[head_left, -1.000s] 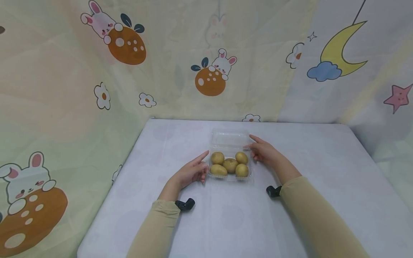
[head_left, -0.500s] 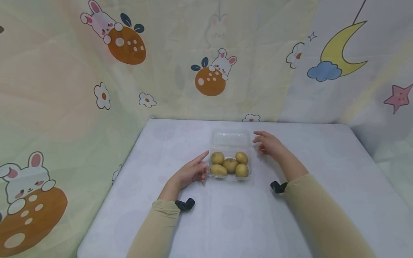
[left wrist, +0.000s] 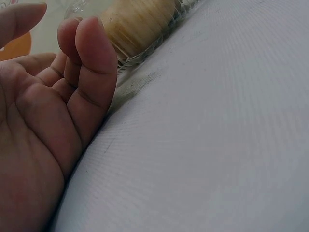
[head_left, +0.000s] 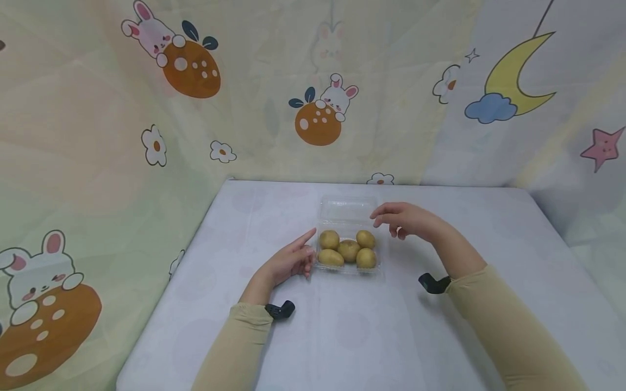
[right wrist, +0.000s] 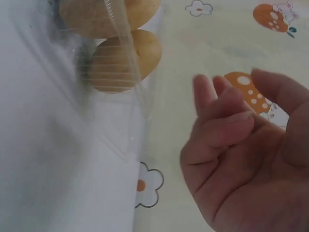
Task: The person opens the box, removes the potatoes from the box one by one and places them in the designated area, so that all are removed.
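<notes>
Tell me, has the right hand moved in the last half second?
Yes: in the head view, the right hand reaches further left; its fingers, previously right of the clear lid, now overlap its edge.

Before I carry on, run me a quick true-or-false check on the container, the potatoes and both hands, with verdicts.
1. Five oval, yellow-brown potatoes lie in the clear plastic hinged container. True.
2. The container is closed. False: its clear plastic lid is open, laid back on the far side.
3. The bare left hand is at the container's left side. True.
4. A potato is being gripped. False: the bare right hand hovers near the right end of the hinge, and neither hand holds one.
5. The person's sleeves are black. False: the fabric sleeves are beige.
</notes>
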`<action>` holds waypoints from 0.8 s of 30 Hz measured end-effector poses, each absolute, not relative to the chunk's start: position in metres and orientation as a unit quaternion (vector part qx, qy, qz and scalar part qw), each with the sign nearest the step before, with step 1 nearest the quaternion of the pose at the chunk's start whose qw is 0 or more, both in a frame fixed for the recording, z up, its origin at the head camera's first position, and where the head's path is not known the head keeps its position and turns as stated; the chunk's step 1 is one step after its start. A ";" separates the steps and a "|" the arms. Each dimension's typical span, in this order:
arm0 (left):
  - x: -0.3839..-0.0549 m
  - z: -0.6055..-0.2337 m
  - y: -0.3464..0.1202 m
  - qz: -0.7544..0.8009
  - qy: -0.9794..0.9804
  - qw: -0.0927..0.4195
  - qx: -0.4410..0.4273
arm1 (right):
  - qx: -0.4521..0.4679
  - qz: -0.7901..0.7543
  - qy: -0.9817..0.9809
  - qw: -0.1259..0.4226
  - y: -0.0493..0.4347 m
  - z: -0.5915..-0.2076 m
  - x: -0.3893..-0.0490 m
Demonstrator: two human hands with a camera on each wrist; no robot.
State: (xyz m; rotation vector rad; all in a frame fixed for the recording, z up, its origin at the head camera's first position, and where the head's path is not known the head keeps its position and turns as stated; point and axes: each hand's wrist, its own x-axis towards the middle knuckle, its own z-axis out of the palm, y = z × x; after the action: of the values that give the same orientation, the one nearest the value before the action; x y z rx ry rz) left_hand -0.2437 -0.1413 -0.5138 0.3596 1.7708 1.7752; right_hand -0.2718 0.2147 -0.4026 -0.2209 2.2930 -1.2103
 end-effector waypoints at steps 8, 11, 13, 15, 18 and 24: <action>-0.244 -0.514 -0.141 0.669 0.666 0.301 0.137 | -0.137 -0.358 0.861 0.333 0.206 -0.399 -0.261; -0.243 -0.514 -0.141 0.670 0.665 0.302 0.133 | -0.154 -0.346 0.859 0.344 0.203 -0.400 -0.259; -0.243 -0.513 -0.141 0.670 0.665 0.301 0.133 | -0.163 -0.337 0.858 0.352 0.202 -0.402 -0.258; -0.243 -0.513 -0.141 0.670 0.665 0.302 0.131 | -0.167 -0.328 0.858 0.358 0.201 -0.403 -0.257; -0.243 -0.513 -0.141 0.670 0.666 0.302 0.131 | -0.167 -0.321 0.858 0.364 0.199 -0.404 -0.256; -0.244 -0.513 -0.141 0.668 0.667 0.301 0.133 | -0.181 -0.304 0.861 0.365 0.195 -0.408 -0.255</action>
State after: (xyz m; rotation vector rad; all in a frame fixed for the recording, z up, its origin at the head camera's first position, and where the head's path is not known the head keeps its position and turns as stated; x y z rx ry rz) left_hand -0.2437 -0.1410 -0.5132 0.3521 1.7698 1.7721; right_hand -0.2547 0.1947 -0.4076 -0.4657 2.2138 -0.7819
